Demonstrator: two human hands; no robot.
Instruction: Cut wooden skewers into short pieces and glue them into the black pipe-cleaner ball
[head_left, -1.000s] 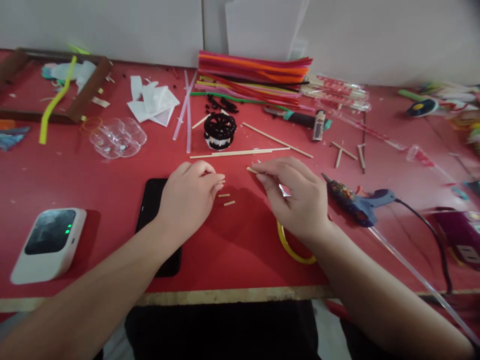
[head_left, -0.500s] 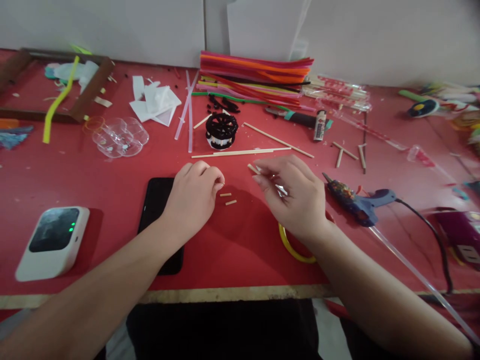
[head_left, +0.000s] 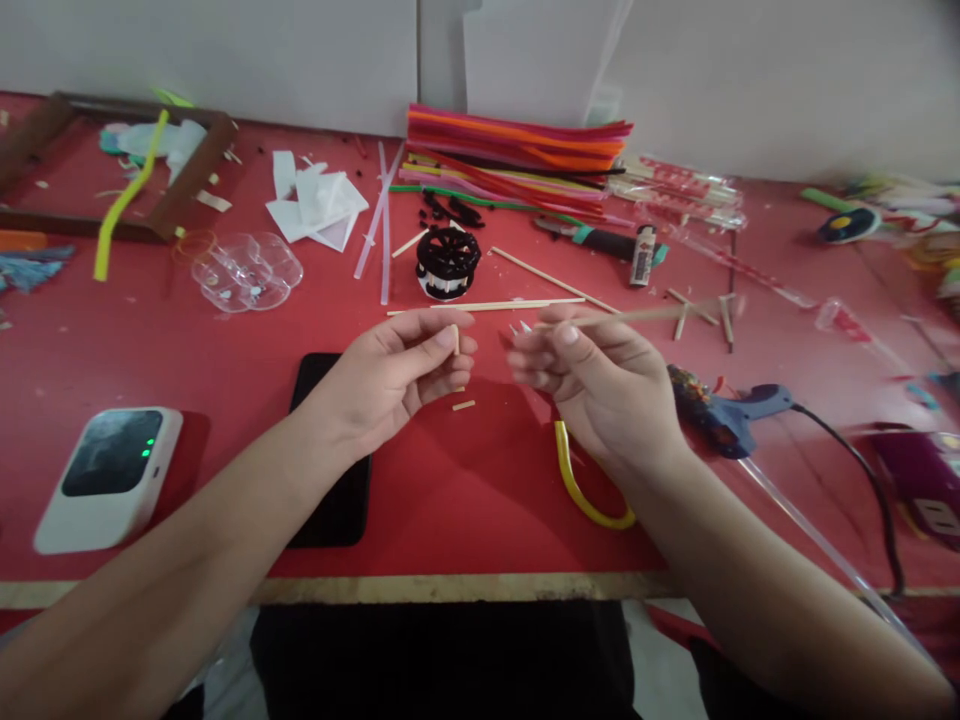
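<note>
My left hand [head_left: 397,375] is lifted over the red table [head_left: 187,360], palm turned inward, pinching a short wooden stick piece [head_left: 455,340] between thumb and forefinger. My right hand [head_left: 600,385] is closed on a long thin wooden stick [head_left: 660,313] that runs blurred to the right, and a metal tip shows at its fingers. Below my left fingertips another short stick piece [head_left: 463,405] lies on the table. A black and white pipe-cleaner wheel [head_left: 448,262] stands just beyond both hands.
A black phone [head_left: 334,470] and a white device [head_left: 105,478] lie left. A blue glue gun [head_left: 731,415] and yellow-handled tool [head_left: 581,490] lie right. Stacked coloured pipe cleaners [head_left: 517,150], long sticks [head_left: 487,305], a clear tray [head_left: 247,272] and paper scraps [head_left: 319,200] sit farther back.
Both hands rose off the table. My left hand turned over and picked up one short stick piece. My right hand now grips a long stick that swings out to the right.
</note>
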